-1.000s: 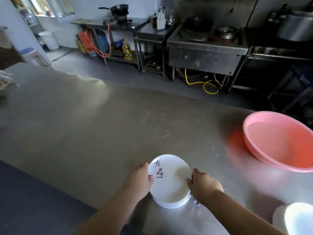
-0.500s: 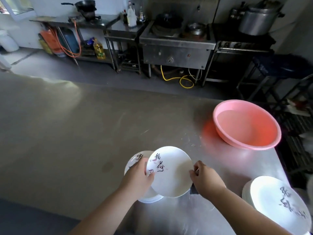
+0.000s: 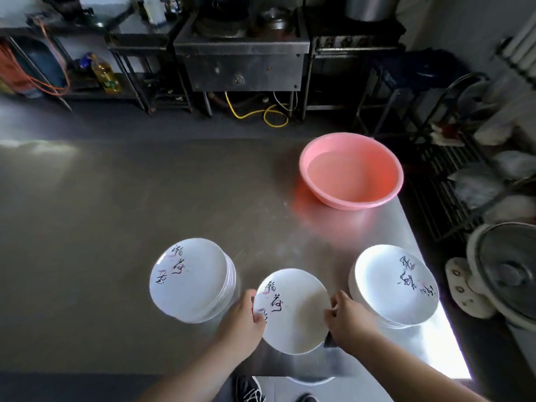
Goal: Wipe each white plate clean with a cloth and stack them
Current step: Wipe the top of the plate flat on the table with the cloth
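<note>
Plate (image 3: 293,310) was pinched at opposite rims by left hand (image 3: 242,326) and right hand (image 3: 349,322) fingers; slip risk: could chip on the counter (image 3: 145,198).

Plate stacks (image 3: 190,281) (image 3: 394,285) flank the hands (pink basin (image 3: 351,171) beyond); table's (image 3: 116,213) left lies open.

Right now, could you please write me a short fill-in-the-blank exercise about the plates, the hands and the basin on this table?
1. The single plate is held at its edges by ____ hands: the left hand and the right hand.
2. The basin on the steel table is ____ in colour.
3. The held plate sits between ____ stacks: the left stack and the right stack.

Missing words: two; pink; two
</note>
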Available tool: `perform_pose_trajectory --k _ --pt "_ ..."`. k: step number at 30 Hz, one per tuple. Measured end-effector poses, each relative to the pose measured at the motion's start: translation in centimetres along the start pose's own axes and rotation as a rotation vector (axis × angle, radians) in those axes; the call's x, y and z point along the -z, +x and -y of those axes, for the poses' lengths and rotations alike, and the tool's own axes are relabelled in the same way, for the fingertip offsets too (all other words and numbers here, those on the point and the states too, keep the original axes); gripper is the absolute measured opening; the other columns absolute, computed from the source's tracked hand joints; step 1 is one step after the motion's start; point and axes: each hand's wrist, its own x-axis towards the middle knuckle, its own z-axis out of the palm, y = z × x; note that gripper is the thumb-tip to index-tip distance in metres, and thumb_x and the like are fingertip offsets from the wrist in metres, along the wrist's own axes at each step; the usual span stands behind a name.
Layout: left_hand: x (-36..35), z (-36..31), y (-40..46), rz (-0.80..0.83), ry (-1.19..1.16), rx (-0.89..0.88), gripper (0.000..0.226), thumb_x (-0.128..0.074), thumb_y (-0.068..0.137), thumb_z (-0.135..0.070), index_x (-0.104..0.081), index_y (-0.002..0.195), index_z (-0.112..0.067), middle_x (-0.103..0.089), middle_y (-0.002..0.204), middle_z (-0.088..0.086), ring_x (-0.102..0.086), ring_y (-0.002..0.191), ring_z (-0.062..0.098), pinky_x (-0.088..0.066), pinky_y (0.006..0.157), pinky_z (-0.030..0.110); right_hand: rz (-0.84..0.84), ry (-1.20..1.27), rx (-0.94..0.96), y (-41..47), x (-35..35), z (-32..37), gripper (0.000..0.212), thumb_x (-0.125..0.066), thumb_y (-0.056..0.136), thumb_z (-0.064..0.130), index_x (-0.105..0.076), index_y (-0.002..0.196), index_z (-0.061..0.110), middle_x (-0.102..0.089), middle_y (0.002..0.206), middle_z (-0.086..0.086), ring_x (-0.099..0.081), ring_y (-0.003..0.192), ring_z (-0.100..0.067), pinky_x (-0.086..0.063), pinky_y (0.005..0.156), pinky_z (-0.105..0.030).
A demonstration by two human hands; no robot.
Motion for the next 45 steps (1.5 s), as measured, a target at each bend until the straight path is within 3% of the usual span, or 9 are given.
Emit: perform_pose_trajectory --k 15,18,23,26,28,31,38,42,45 --pt "-3.3 2.0 1.4 -0.059 0.019 -0.023 0.039 -0.057 0.096 -0.031 -0.05 0.13 -0.048 -0.06 0.092 -0.016 -0.059 0.084 0.007 -0.058 0.08 0.043 -0.074 -0.111 0.082 3.0 -2.6 -3.1 0.015 -0.05 0.1 0.034 -0.051 0.095 0.021 -0.062 0.076 0.005 -0.056 0.07 -0.024 -0.042 0.06 -0.034" --pt "-3.6 2.7 0.9 -0.144 0.132 -0.14 0.056 -0.059 0.091 -0.037 -0.047 0.146 -0.034 -0.06 0.116 -0.013 -0.059 0.104 0.017 -0.053 0.095 0.044 -0.157 -0.205 0.152 2.1 -2.4 -3.1 0.018 -0.047 0.1 0.037 -0.057 0.1 0.022 -0.063 0.074 0.006 -0.057 0.068 -0.025 -0.043 0.056 -0.033" --pt "-4.4 4.4 0.2 -0.187 0.406 -0.33 0.08 -0.052 0.092 -0.057 -0.032 0.163 -0.025 -0.029 0.17 -0.007 -0.028 0.156 0.021 -0.025 0.124 0.046 -0.351 -0.108 0.515 1.2 -2.8 -0.7 0.035 -0.058 0.101 0.027 -0.065 0.134 0.018 -0.07 0.128 -0.004 -0.069 0.11 -0.033 -0.056 0.082 -0.036" --pt "-5.0 5.2 0.3 -0.184 0.448 -0.378 0.082 -0.047 0.097 -0.058 -0.025 0.167 -0.022 -0.015 0.175 -0.007 -0.014 0.162 0.019 -0.018 0.128 0.047 -0.114 -0.228 0.638 1.6 -4.1 0.3 0.06 -0.053 0.105 0.029 -0.038 0.162 0.015 -0.037 0.168 -0.006 -0.044 0.149 -0.03 -0.041 0.119 -0.039" --pt "-5.3 5.3 0.3 -0.201 0.483 -0.387 0.082 -0.045 0.098 -0.06 -0.023 0.167 -0.02 -0.013 0.176 -0.005 -0.013 0.162 0.02 -0.017 0.129 0.047 -0.003 -0.431 0.675 2.1 -5.5 0.0 0.074 -0.049 0.106 0.041 -0.016 0.168 0.018 -0.007 0.174 0.003 -0.009 0.162 -0.031 -0.008 0.131 -0.04" --pt "-5.5 5.4 0.5 -0.198 0.521 -0.383 0.084 -0.042 0.099 -0.062 -0.019 0.168 -0.02 -0.008 0.177 -0.005 -0.01 0.163 0.02 -0.016 0.13 0.049 0.003 -0.64 0.637 2.1 -7.2 -0.9 0.086 -0.04 0.102 0.062 -0.007 0.167 0.016 0.005 0.173 0.002 0.024 0.157 -0.031 0.017 0.128 -0.045" --pt "-5.3 5.1 0.6 -0.172 0.536 -0.378 0.091 -0.044 0.098 -0.071 -0.022 0.167 -0.017 -0.012 0.176 -0.003 -0.011 0.163 0.023 -0.019 0.129 0.052 0.021 -0.677 0.589 4.4 -7.8 0.6 0.097 -0.009 0.093 0.079 0.007 0.167 0.018 0.024 0.173 0.004 0.041 0.151 -0.022 0.021 0.123 -0.04" --pt "-5.2 5.2 0.4 -0.159 0.543 -0.362 0.093 -0.039 0.098 -0.076 -0.022 0.167 -0.018 -0.011 0.176 -0.003 -0.01 0.163 0.022 -0.017 0.13 0.051 0.112 -0.713 0.636 3.4 -7.4 1.4 0.099 -0.01 0.093 0.082 0.004 0.166 0.018 0.017 0.174 0.0 0.035 0.154 -0.028 0.013 0.128 -0.043" --pt "-5.3 5.3 0.5 -0.135 0.565 -0.344 0.092 -0.037 0.097 -0.075 -0.017 0.168 -0.02 -0.007 0.176 -0.006 -0.007 0.163 0.021 -0.017 0.129 0.051 0.154 -0.782 0.844 0.2 -7.6 -0.9 0.094 -0.018 0.098 0.079 -0.033 0.164 0.014 -0.023 0.172 -0.008 -0.005 0.159 -0.04 -0.014 0.13 -0.053"
